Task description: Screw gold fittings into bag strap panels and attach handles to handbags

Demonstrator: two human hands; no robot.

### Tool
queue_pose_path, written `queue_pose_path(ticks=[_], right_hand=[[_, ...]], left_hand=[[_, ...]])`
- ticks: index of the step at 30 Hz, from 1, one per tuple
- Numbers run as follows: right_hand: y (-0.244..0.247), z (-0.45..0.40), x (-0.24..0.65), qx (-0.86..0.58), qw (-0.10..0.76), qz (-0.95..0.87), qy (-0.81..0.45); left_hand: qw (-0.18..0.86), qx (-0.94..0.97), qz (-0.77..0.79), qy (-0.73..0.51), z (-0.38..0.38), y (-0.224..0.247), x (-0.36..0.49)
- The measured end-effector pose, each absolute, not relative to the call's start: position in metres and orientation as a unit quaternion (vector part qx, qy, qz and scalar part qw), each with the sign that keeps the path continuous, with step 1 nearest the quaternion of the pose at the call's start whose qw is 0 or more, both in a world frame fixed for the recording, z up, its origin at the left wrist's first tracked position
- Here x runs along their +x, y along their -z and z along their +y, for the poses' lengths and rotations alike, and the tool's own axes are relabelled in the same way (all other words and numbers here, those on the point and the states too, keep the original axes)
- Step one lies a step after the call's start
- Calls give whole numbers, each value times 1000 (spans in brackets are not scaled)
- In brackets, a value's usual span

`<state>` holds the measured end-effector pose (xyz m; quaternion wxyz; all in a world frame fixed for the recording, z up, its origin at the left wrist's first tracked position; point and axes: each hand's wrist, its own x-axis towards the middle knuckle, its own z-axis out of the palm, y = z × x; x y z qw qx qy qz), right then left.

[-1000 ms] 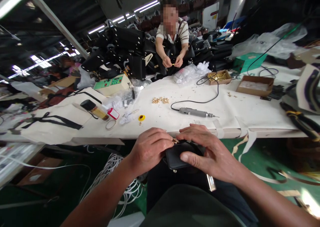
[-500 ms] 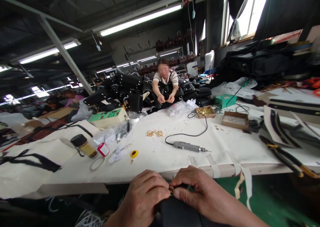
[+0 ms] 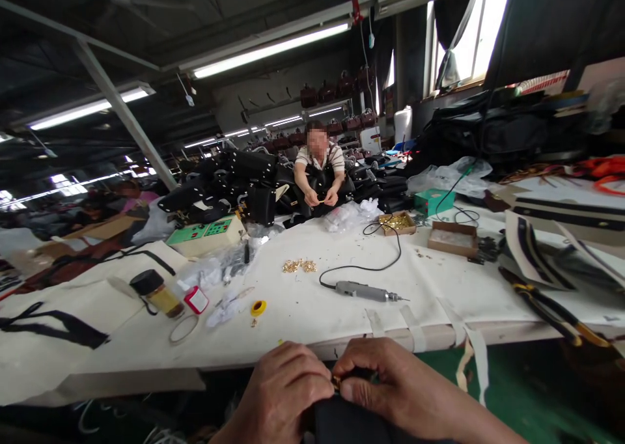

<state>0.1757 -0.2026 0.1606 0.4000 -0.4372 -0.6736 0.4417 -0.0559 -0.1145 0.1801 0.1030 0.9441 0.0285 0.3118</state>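
Observation:
Below the table's front edge, my left hand (image 3: 286,392) and my right hand (image 3: 390,382) meet over a black leather-like piece (image 3: 349,421). A small gold-coloured metal fitting (image 3: 336,382) shows between their fingertips at the top of that piece. My right hand pinches the fitting between thumb and curled forefinger. The left fingers are pressed together against its other side; their tips are partly hidden. Most of the black piece lies out of the frame or under my hands.
The white-covered table (image 3: 293,327) carries a grey electric screwdriver (image 3: 364,291), gold fittings (image 3: 299,265), a yellow ring-shaped roll (image 3: 258,308), a dark-capped jar (image 3: 157,293) and pliers (image 3: 541,306). Small boxes (image 3: 452,237) stand at right. Across it, a co-worker (image 3: 319,164) handles a thin yellow item.
The view has shifted slightly, so the table's things sit a little further left and lower. My hands keep the same hold on the gold fitting, with the fingers barely changed.

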Motion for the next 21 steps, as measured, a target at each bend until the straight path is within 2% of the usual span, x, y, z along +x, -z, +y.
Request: queue_pose_path(ticks=[21], right_hand=[[-159,-204,176,-464,418,-643,-442]], left_hand=[[112,948,40,-294,-108,-182,-49]])
